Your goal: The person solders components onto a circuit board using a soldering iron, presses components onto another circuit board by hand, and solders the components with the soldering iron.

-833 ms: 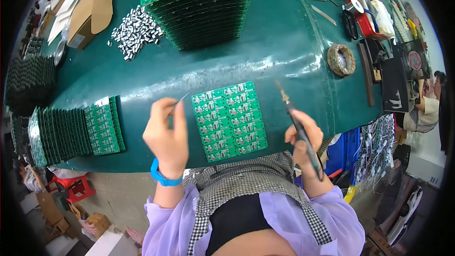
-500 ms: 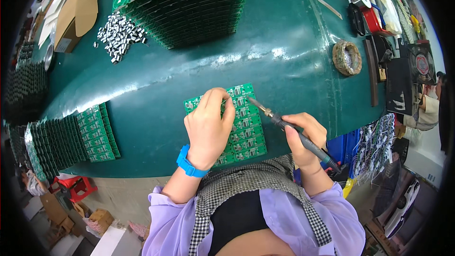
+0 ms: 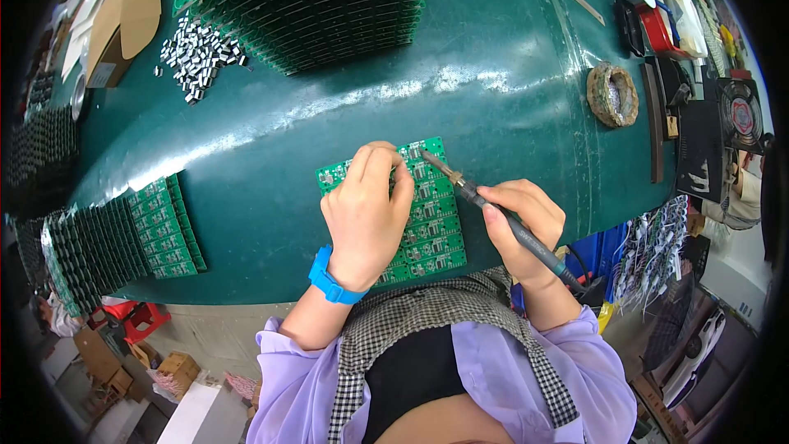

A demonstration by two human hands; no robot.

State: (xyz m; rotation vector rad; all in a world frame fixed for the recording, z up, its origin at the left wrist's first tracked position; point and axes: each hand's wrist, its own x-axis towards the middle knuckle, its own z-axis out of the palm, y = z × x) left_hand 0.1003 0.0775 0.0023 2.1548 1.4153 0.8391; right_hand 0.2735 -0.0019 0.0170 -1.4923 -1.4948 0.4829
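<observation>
Hands meet over a green panel [image 3: 427, 226] of small circuit boards, which lies flat on the green bench [image 3: 509, 74] near its front edge, right before my body. My left hand [image 3: 367, 215] lies on the panel with fingers curled, fingertips pressing its upper part; whether it pinches anything I cannot tell. My right hand [image 3: 519, 218] is closed around a soldering iron [image 3: 493, 210], held like a pen (cable trailing off the bench's edge), its tip touching the panel's top right corner just beside the left fingertips. A blue wristband [image 3: 331, 278] sits on the left wrist. Stacks of boards [image 3: 123, 234] stand at the left, more boards [image 3: 329, 0] at the back, loose small parts [image 3: 197, 53] beside them, a worn ring-shaped pad [image 3: 612, 94] at the right.
</observation>
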